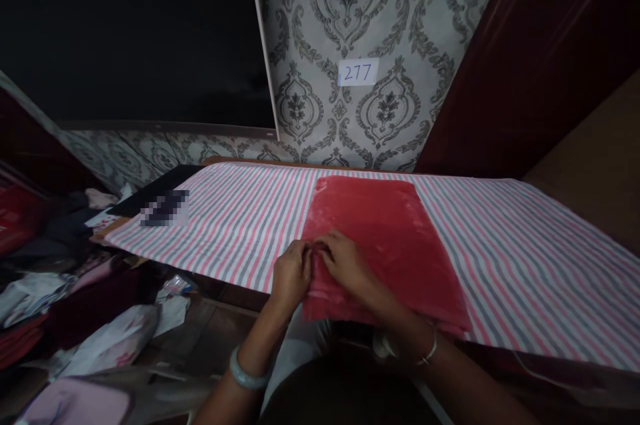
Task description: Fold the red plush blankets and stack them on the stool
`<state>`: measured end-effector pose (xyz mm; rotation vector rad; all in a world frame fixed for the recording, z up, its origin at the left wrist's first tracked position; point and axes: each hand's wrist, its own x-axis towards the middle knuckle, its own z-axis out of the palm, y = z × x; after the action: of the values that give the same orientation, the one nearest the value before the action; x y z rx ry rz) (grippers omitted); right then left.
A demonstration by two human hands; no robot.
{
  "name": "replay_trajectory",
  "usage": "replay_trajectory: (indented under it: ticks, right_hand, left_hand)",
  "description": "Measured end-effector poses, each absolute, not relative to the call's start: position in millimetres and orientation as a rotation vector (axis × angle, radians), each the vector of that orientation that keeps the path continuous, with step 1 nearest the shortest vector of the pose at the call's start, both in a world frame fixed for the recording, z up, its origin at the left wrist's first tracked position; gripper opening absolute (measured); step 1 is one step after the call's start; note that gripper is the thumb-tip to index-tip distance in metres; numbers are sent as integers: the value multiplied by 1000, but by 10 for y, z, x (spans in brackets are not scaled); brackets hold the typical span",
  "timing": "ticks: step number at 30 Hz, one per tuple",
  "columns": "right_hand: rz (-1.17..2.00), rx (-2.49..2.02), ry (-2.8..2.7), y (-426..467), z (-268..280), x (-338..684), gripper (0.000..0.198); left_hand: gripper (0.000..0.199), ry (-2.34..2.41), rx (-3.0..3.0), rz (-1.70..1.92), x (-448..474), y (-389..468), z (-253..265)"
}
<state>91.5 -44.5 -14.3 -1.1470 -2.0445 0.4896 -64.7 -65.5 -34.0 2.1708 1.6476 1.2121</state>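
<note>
Layered red velvety cloth (385, 231): spread flat on the pink, grey and white striped cover (245, 211), its near edge overhanging the table.
Left hand (291, 273): fingers curled, pinching the cloth's left edge.
Right hand (345, 261): pinching that edge just beside it (the fingertips nearly meet, from where I stand).
Wall: white paper card (358, 72) reading "277".

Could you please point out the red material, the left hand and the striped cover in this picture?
Red material (393, 248): head view, middle of its upper face.
Left hand (291, 275): head view, back of the hand.
Striped cover (515, 251): head view, the stretch right of the red material.
</note>
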Motion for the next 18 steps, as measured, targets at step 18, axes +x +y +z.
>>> replay_trajectory:
  ticks: [18]
  right_hand:
    - [526,-1197,-1804,-334,-446,902,16]
  left_hand:
    - [20,1440,2004,1247,-611,-591,-491]
